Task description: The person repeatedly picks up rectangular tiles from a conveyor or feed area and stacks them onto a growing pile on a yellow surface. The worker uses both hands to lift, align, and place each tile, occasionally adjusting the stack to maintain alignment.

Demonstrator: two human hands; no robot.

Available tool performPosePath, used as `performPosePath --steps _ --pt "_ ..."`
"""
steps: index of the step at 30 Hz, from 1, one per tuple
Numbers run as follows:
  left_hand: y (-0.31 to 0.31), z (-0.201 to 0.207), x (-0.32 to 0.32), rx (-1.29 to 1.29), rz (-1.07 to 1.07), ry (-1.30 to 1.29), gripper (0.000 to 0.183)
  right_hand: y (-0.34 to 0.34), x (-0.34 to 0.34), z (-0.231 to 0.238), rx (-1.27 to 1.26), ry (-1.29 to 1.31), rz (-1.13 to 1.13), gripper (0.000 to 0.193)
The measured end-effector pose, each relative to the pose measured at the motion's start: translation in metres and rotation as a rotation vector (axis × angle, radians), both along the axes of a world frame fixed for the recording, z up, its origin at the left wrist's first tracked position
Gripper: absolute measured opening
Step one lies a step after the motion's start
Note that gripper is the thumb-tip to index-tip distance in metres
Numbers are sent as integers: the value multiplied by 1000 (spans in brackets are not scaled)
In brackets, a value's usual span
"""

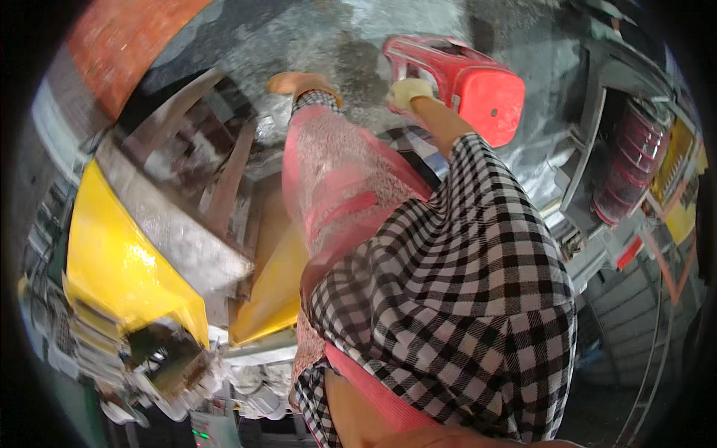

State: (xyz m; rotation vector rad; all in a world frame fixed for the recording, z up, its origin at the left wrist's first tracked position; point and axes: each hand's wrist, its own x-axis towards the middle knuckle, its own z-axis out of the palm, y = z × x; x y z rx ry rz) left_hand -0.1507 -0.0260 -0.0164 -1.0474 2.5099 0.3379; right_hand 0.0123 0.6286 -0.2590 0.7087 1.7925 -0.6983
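A red plastic stool (pixel 489 101) is tilted at the upper right, its square seat with a small centre hole turned toward the right and its legs toward the upper left. My right hand (pixel 410 93), in a pale glove, is closed around the stool's leg or side edge. The right arm reaches out from a black-and-white checked sleeve (pixel 493 194). My left hand is out of sight; only part of a bare left arm (pixel 355 407) shows at the lower edge. A pink apron (pixel 336 172), smeared with whitish residue, covers my front and leg.
Wet grey floor (pixel 328 37) with a brown shoe (pixel 306 84) on it lies ahead. On the left stands a machine with yellow panels (pixel 127 254) and a grey metal edge (pixel 172 216). A dark rack (pixel 597 149) holding a dark red ribbed container (pixel 631 164) stands at the right.
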Motion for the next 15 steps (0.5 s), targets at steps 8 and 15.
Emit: performPosePath --steps 8,15 --pt "70 -23 -9 78 -108 -232 55 -59 160 -89 118 -259 476 33" --pt "90 -52 -16 127 -181 -307 55 -91 192 -107 94 -205 387 25"
